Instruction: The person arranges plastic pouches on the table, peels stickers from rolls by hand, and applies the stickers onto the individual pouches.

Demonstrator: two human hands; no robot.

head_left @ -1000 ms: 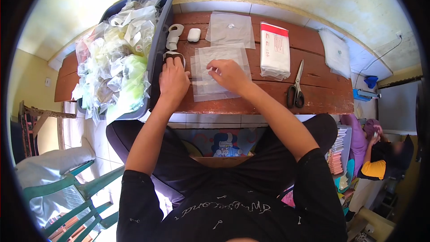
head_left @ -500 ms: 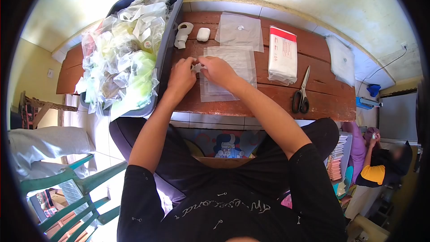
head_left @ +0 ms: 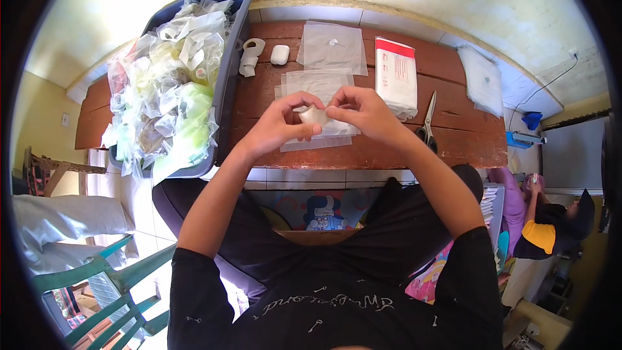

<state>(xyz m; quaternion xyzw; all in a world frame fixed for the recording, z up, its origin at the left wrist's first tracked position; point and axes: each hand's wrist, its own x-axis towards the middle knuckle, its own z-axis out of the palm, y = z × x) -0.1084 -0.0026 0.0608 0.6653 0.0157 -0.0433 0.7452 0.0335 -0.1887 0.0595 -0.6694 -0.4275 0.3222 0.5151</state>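
Note:
A small white paper-like piece (head_left: 313,116) is pinched between my left hand (head_left: 283,124) and my right hand (head_left: 363,113), above the table's front part. Under my hands lie thin translucent plastic sheets (head_left: 315,81). Farther back is another stack of clear sheets (head_left: 333,48) with a small whitish spot on it. A white roll with a loose strip (head_left: 251,57) rests beside the bin, and a small white case (head_left: 280,55) lies to its right. Right of the sheets are a white pack with a red band (head_left: 396,78) and scissors (head_left: 428,120), partly hidden by my right forearm.
A grey-blue bin (head_left: 223,84) heaped with plastic bags stands at the left of the brown wooden table (head_left: 453,126). A clear plastic pack (head_left: 481,79) lies at the right. A green chair (head_left: 123,272) is at lower left; another person (head_left: 551,223) sits at far right.
Both hands have moved from beside the bin to above the front sheets, now holding the white piece between them. The white strip near the bin is shorter than in the earliest frame.

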